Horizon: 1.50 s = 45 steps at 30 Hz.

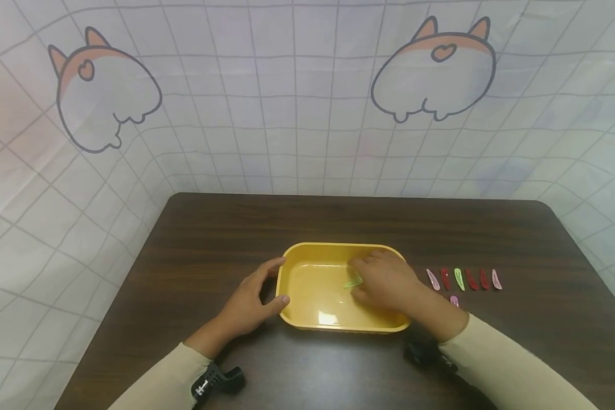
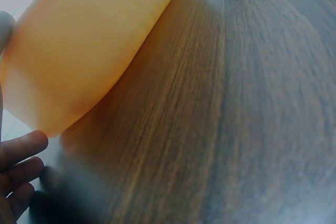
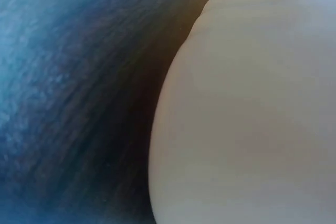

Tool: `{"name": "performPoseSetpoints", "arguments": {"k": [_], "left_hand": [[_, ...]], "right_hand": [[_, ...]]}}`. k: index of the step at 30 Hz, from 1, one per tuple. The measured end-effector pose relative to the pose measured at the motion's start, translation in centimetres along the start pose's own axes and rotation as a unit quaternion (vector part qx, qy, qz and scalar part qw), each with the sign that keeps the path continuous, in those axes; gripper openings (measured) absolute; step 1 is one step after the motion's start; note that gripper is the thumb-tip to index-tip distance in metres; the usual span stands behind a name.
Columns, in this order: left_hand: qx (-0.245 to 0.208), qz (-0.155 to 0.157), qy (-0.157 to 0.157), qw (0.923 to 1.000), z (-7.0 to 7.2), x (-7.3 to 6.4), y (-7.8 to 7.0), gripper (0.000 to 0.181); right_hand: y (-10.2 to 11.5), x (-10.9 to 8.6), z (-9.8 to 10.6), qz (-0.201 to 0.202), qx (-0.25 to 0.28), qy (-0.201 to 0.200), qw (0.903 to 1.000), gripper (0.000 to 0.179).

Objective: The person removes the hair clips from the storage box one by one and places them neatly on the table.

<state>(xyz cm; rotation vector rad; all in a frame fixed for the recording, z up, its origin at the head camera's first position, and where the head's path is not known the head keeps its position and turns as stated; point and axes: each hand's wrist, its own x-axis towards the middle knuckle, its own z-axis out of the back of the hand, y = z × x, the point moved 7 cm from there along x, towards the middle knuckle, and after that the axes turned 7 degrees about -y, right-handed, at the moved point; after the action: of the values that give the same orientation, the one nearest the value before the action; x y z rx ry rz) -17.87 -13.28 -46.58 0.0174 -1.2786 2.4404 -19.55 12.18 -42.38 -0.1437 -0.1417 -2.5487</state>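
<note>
A yellow plastic tray (image 1: 343, 329) sits on the table. My left hand (image 1: 248, 302) is at its left end, thumb at the rim and forefinger by the back corner; the left wrist view shows fingers (image 2: 23, 148) beside the outer wall. Inside the right half is my right hand (image 1: 386, 279), pointing down. A light green hair clip (image 1: 352, 282) shows between its thumb and forefinger, one end overlapped by the hand. I cannot tell whether the fingers pinch it. In the right wrist view a pale sleeve (image 3: 247, 119) hides the hand.
Right of the tray, several snap hair clips in pink, red and green lie in a row, including a green one (image 1: 459, 279). A pink clip (image 1: 454, 300) lies nearer, partly behind the right forearm. A white grid-patterned curtain (image 1: 312, 142) hangs behind the dark wooden table (image 1: 225, 222).
</note>
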Motion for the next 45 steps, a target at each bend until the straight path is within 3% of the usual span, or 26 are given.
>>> {"name": "performPoseSetpoints", "arguments": {"k": [5, 14, 29, 37, 45], "left_hand": [[0.003, 0.004, 0.001, 1.0000, 0.0, 0.0, 0.0, 0.073], [0.001, 0.002, 0.000, 1.0000, 0.1, 0.0, -0.1, 0.073], [0.004, 0.012, 0.000, 0.9999, 0.2, -0.1, 0.0, 0.073], [0.003, 0.010, -0.001, 0.9999, 0.3, -0.1, -0.2, 0.073], [0.003, 0.005, -0.004, 1.0000, 0.2, 0.0, 0.1, 0.072]], "right_hand": [[0.0, 0.2, 0.1, -0.007, 0.016, -0.004, 0.9998, 0.033], [0.7, 0.1, 0.4, 0.012, 0.013, -0.015, 0.9997, 0.014], [0.2, 0.1, -0.1, -0.011, 0.025, 0.029, 0.9992, 0.024], [0.1, 0.1, -0.2, -0.016, 0.032, 0.032, 0.9989, 0.030], [-0.1, -0.5, 0.9, 0.008, 0.063, -0.016, 0.9979, 0.025]]}}
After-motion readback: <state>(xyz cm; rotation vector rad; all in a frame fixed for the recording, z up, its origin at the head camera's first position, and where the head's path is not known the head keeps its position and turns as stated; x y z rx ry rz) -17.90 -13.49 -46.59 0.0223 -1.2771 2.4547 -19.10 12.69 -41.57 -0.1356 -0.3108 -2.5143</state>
